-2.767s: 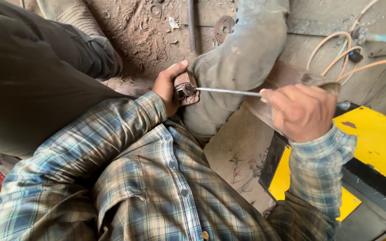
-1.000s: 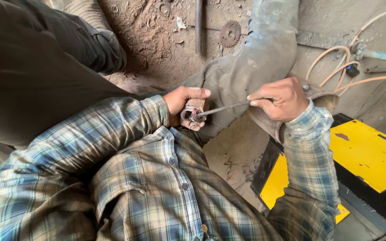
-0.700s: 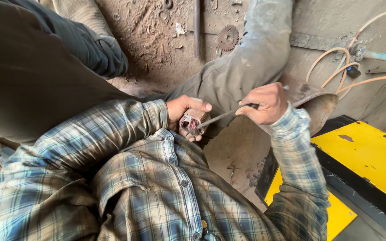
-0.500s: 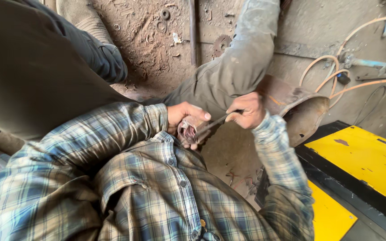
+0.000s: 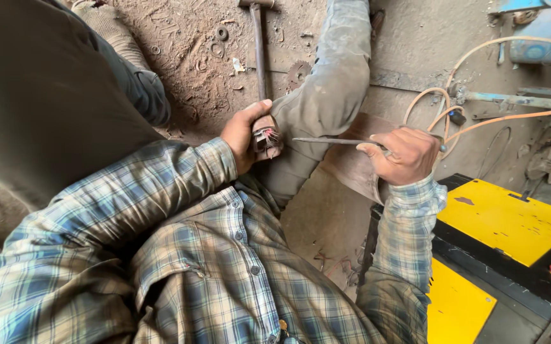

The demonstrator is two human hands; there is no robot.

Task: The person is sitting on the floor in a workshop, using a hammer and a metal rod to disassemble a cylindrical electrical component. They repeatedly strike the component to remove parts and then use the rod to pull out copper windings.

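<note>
Bare dirt floor [image 5: 186, 57], dusty and strewn with washers, a toothed disc [image 5: 297, 71] and metal scraps. Long-handled hammer [image 5: 259, 44] lying on it near the top. Yellow-and-black machine housing [image 5: 508, 220] at lower right, red button on its edge. Orange cables [image 5: 479, 118] looping past a blue metal frame [image 5: 536, 25], possibly a bench. Flat, even daylight.

Left hand [image 5: 242, 135] — fingers curled shut, thumb up, arm bent across chest from left. Right hand [image 5: 405, 155] — closed fist, knuckles up, forearm rising from near right. Hands apart, level, plaid sleeves to wrists.
</note>
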